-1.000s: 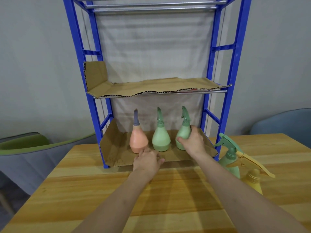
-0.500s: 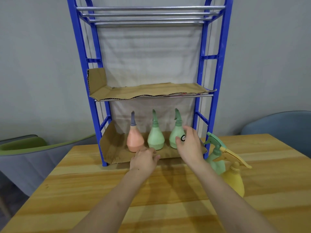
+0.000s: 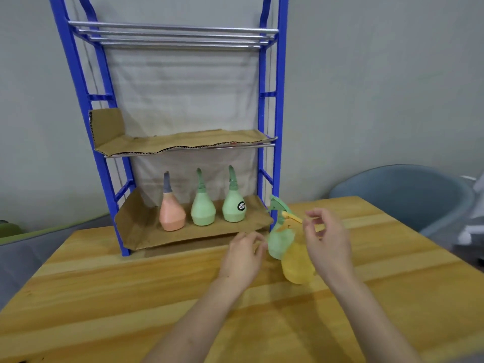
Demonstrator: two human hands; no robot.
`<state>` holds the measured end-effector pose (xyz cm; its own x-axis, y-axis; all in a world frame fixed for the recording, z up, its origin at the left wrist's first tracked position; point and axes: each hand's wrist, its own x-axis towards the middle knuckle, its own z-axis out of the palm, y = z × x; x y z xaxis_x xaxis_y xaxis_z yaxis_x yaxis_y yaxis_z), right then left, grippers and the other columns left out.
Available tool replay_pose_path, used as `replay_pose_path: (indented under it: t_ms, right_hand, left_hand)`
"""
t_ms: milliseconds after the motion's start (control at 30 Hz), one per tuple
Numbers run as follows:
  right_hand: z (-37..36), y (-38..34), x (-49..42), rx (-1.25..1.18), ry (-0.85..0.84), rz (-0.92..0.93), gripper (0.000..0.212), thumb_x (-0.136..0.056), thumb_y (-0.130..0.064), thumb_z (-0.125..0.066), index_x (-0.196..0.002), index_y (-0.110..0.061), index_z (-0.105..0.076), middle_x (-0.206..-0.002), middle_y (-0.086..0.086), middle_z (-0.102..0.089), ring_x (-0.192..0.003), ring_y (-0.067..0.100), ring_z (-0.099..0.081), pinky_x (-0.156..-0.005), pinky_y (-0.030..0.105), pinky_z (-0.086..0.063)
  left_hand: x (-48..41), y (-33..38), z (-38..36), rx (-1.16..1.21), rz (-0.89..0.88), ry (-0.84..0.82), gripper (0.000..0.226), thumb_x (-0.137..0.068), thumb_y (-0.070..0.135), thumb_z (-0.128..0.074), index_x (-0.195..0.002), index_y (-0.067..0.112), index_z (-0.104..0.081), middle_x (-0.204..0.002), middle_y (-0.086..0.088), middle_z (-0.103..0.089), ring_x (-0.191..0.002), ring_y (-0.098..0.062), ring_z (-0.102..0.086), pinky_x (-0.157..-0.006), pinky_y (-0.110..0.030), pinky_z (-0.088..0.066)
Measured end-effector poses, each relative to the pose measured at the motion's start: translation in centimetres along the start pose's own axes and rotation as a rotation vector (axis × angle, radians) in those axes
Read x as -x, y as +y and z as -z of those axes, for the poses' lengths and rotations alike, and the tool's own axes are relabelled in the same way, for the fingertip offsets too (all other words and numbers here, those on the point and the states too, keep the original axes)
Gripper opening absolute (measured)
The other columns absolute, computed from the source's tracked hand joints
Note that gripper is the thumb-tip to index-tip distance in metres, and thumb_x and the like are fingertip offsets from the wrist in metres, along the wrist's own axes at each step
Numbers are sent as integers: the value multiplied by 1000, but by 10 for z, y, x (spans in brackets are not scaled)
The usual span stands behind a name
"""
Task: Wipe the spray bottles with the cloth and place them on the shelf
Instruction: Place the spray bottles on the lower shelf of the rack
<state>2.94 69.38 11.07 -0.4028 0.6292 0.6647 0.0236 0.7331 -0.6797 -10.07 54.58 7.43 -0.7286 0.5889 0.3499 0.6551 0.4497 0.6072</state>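
Five spray bottles (image 3: 203,209), one shelf (image 3: 100,97)

Blue shelf (image 3: 277,106) holds one orange bottle (image 3: 172,216) and two green bottles (image 3: 203,211); yellow bottle (image 3: 297,267) on the table.

— What is worn on the arms?
— Nothing covers them. The left forearm (image 3: 199,318) and right forearm (image 3: 372,318) are bare from the wrist to the near edge of view.
— And the hands?
— The left hand (image 3: 242,258) and right hand (image 3: 327,244) are bare too. The right fingertips look slightly blurred.

wooden table (image 3: 131,297); cardboard shelf liner (image 3: 183,235)
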Motion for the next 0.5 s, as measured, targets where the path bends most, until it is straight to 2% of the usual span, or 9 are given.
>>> replay_pose_path:
  t_ms: [133, 233, 400, 500]
  right_hand:
    - [14, 34, 1, -39, -61, -175, 14, -101, -17, -65, -113, -24, -69, -109, -5, -71, -97, 11, -65, -88, 41, -57]
    - [18, 47, -2, -40, -183, -225, 17, -102, -21, -66, -117, -18, -74, -108, -7, -74, -96, 8, -68, -82, 19, -53]
    - [19, 49, -4, -58, -252, -272, 13, -99, -26, -69, -94, -26, -81, -85, -15, -78, -85, 0, -70, -79, 28, -55]
    - [23, 48, -5, -61, -291, -266, 10, -96, -33, -74, -89, -31, -82, -85, -21, -77, -85, 1, -70, -78, 29, -57]
  left_hand:
    - [-1, 31, -31, 10, 22, -25, 30, -100, 43, -62, -125, 29, -67, -126, 4, -62, -119, -19, -60, -99, -37, -50]
    - [0, 42, -49, 8, 56, -47, 39, -97, 47, -65, -132, 29, -65, -131, 3, -61, -124, -20, -59, -103, -39, -49]
    - [-2, 60, -66, 2, 105, -33, 47, -93, 55, -68, -132, 29, -61, -131, 5, -59, -127, -20, -56, -99, -41, -49]
    - [-4, 68, -71, -6, 130, -9, 47, -92, 57, -67, -128, 27, -61, -126, 4, -62, -122, -22, -59, -94, -43, -51]
